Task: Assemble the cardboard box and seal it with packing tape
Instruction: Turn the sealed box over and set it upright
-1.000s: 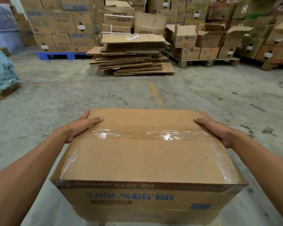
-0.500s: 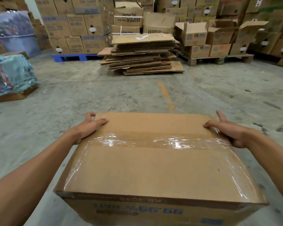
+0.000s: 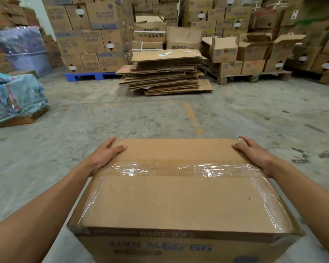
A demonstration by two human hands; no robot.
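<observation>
A closed brown cardboard box (image 3: 179,198) fills the lower middle of the head view, held above the concrete floor. Clear packing tape (image 3: 179,169) runs across its top seam and down both side edges. Blue upside-down print shows on the near face. My left hand (image 3: 104,154) grips the far left corner, thumb on top and fingers over the side. At the far right corner my right hand (image 3: 254,152) holds the box the same way. No tape roll is in view.
A stack of flattened cardboard (image 3: 165,73) lies on the floor straight ahead. Stacked boxes on a blue pallet (image 3: 89,75) and a wooden pallet (image 3: 251,77) line the back. A wrapped bluish bundle (image 3: 15,97) sits at the left. A faded yellow line (image 3: 192,116) marks the floor.
The view has tilted up and shifted, so the stack and pallets sit lower and further right in frame. Both hands stay on the box's far corners, the grip unchanged.
</observation>
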